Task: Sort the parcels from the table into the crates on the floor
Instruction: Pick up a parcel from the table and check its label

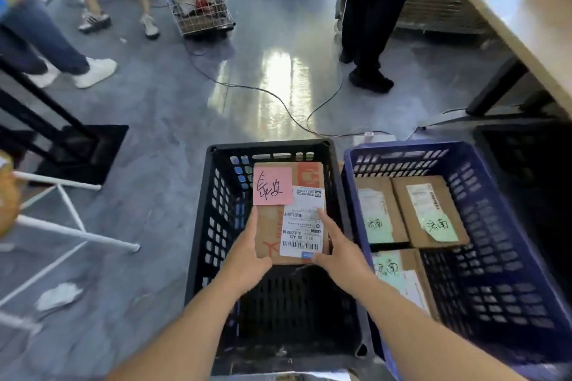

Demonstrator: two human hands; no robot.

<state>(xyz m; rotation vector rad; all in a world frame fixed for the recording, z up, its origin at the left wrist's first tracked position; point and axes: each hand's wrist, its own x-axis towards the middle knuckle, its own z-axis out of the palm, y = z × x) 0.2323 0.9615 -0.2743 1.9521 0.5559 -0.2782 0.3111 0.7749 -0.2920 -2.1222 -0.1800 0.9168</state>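
Cardboard parcel (289, 213), brown, flat, oblong. You hold it inside the black crate (269, 144), up near the far wall; whether it rests on the crate bottom cannot be told.

- Long axis: runs straight away from you, with the near short end in your hands.
- Markings: pink note (272, 185), handwritten, on the far left corner. The white shipping label (305, 226) is on the right half, and its print faces away from you.
- Left hand (247, 254): grips the near left edge, thumb on top, fingers hidden beneath.
- Right hand (335, 254): clasps the near right corner, forefinger stretched along the label.
- Blue crate (399, 147): just to the right, touching the black one. It holds three boxes (433, 210) bearing green notes (439, 227).
- Floor (173, 108): grey, glossy, crossed by a cable (278, 99).
- Room: table (507, 9) at upper right, wire cart (198, 0) far off, bystanders' legs around it.
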